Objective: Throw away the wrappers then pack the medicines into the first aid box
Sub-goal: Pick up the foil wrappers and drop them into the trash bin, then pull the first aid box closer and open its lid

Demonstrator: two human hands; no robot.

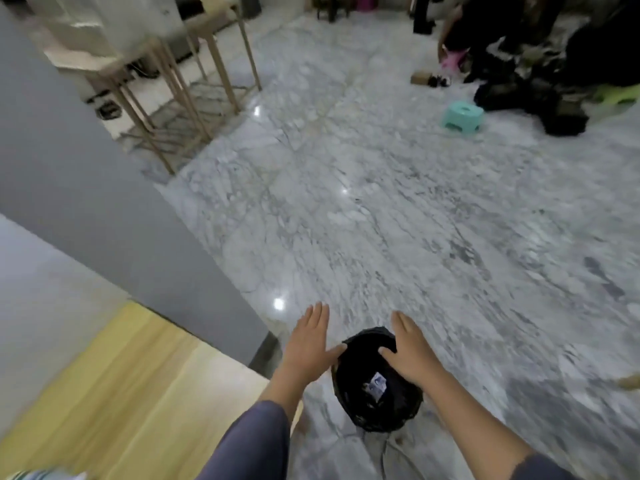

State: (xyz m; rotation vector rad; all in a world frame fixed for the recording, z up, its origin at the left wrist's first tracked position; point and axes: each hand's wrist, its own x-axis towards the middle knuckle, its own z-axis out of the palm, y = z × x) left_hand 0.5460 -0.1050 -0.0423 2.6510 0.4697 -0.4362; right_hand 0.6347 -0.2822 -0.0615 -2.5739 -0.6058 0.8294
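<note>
both hands hang flat and spread above the bin, palms down, holding nothing. the left hand point(309, 336) sits just past the bin's left rim, its thumb reaching toward the edge; the right hand point(408, 351) covers the far right part of the opening. below them the bin point(377, 403), lined with a black bag, stands on the marble floor point(381, 202), and a small pale wrapper point(376, 384) lies inside it, so this drop looks done.

to finish the step well, check that nothing clings to the fingers and that no scrap has landed on the floor beside the bin; none shows there, though the picture is blurred. the medicines and the first aid box are out of view. they are probably on the wooden table point(121, 393) at the left, so the sensible next move is to turn back there and clear any wrappers left before packing.
</note>
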